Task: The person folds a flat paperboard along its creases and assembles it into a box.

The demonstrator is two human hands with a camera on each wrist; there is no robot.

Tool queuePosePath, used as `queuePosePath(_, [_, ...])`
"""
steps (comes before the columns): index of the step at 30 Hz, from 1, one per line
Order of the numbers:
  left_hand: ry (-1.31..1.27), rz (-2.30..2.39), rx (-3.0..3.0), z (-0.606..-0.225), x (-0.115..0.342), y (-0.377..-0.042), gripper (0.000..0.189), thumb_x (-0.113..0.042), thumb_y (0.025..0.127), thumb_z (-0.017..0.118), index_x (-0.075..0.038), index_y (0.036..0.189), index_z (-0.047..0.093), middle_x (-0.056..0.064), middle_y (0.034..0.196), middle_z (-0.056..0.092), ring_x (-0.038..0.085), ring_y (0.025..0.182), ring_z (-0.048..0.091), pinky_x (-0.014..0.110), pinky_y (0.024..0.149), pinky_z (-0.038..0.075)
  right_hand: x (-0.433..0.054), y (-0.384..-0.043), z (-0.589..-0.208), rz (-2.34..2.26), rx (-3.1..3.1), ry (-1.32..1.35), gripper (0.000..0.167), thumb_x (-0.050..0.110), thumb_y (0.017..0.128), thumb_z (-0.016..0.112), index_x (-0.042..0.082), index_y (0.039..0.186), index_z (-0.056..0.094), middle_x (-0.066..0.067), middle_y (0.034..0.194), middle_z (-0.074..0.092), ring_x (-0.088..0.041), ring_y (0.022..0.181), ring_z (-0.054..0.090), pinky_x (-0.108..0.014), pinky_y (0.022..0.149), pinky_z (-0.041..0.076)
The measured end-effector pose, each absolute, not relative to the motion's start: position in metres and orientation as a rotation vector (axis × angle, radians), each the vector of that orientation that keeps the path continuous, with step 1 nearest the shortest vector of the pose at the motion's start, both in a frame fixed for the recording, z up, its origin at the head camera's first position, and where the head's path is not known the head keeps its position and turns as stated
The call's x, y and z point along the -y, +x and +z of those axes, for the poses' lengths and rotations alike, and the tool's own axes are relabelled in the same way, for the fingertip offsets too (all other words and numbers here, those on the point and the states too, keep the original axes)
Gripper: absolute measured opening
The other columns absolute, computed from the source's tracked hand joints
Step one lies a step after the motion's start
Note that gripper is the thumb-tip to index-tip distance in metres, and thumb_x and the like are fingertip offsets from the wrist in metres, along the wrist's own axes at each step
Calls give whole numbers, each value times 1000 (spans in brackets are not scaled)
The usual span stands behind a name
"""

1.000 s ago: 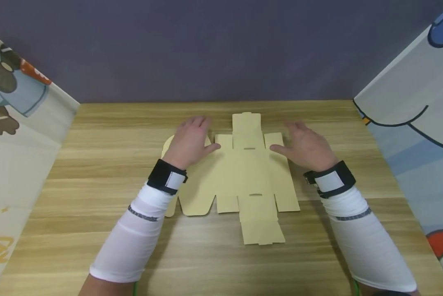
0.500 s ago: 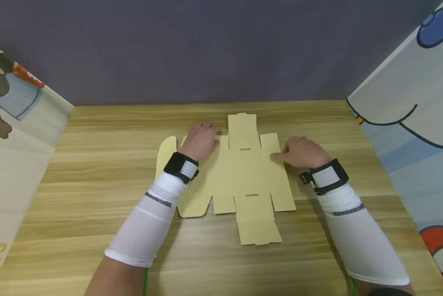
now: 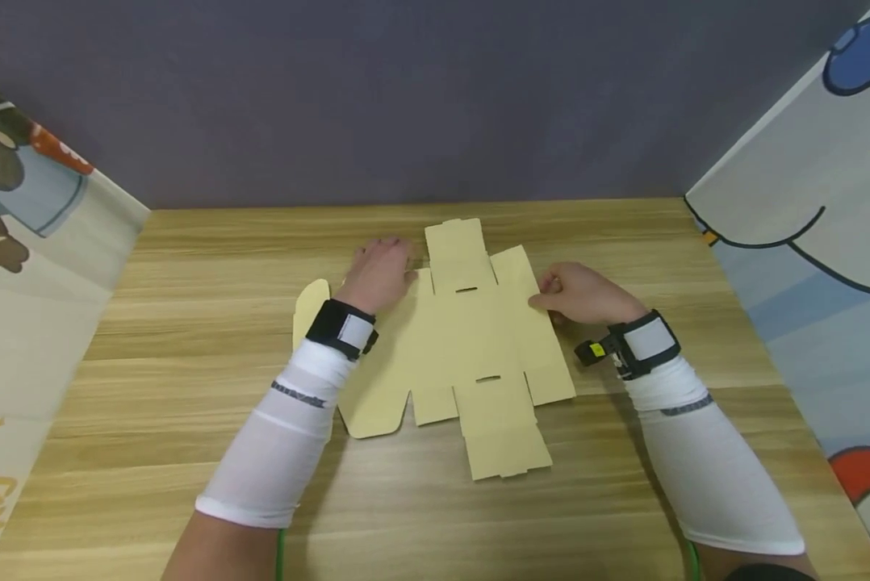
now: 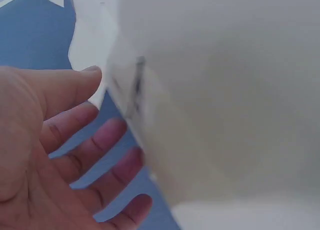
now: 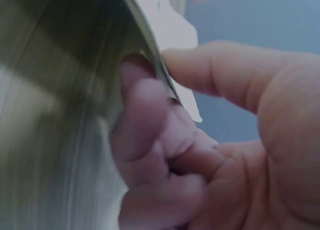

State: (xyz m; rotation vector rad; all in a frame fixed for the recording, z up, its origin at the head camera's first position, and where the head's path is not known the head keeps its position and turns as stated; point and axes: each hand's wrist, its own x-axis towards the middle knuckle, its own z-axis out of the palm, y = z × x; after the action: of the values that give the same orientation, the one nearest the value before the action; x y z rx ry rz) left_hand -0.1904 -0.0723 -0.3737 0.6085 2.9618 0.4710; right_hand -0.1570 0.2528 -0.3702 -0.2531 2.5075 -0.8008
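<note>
- One flat, pale yellow cardboard sheet (image 3: 467, 335) lies at the centre of one wooden table (image 3: 210, 339); take the sheet's middle as the dial's centre and the dark wall (image 3: 420, 97) as 12 o'clock.
- Two narrow slots pierce the sheet, one towards 1 o'clock and one towards 4 o'clock; two long flaps run out, one at 12 and one at 5.
- Two hands are at the sheet. The left hand (image 3: 378, 276), at 10 to 11 o'clock, has its thumb and four fingers spread and loosely bent, gripping nothing; whether the thumb touches the sheet I cannot tell.
- The right hand (image 3: 576, 294), at 2 o'clock, pinches one edge, thumb on top and bent fingers beneath, with hardly any gap.
- Two black wristbands (image 3: 342, 329) and two white sleeves (image 3: 271, 444) cover the wrists and forearms, one of each per arm.
- Two cartoon-printed panels flank the table: one (image 3: 50, 307) towards 9 o'clock, one (image 3: 805, 323) towards 3.
</note>
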Motion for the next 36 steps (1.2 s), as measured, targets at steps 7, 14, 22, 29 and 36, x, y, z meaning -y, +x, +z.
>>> queuePosePath(7, [782,619,-2936,-350,39,-192,55,-27,95,62,-11,144,44,13,141,48,34,132,43,49,110,37,-231,-150,-357,-946,-2495,-260,30,29,94,62,6,112,51,-8,70,64,-29,63,61,-32,53,45])
queuePosePath(14, [823,740,-2710,-341,2,-203,59,-19,99,52,-9,152,28,10,153,36,23,143,31,33,118,27,-212,-143,-343,-915,-2555,-328,24,23,94,60,6,109,51,-13,65,63,-30,56,60,-31,53,42])
queuePosePath(22, [893,798,-2725,-345,-10,-206,41,-6,96,51,-11,137,52,6,136,56,19,123,54,31,102,44,-206,-144,-342,-884,-2577,-328,30,24,95,59,5,118,51,-12,70,65,-23,54,57,-31,56,44])
queuePosePath(29, [850,906,-2800,-343,-8,-199,34,-8,94,57,-14,127,60,2,119,65,13,99,59,29,85,49,-207,-146,-341,-854,-2677,-360,18,25,94,60,7,91,60,1,65,50,-16,54,44,-29,55,37])
queuePosePath(36, [795,964,-2884,-347,-5,-187,6,-13,93,63,-11,98,66,1,89,64,13,73,54,26,64,45,-208,-146,-341,-853,-2725,-384,27,24,95,59,8,76,48,2,59,30,-14,50,31,-29,55,30])
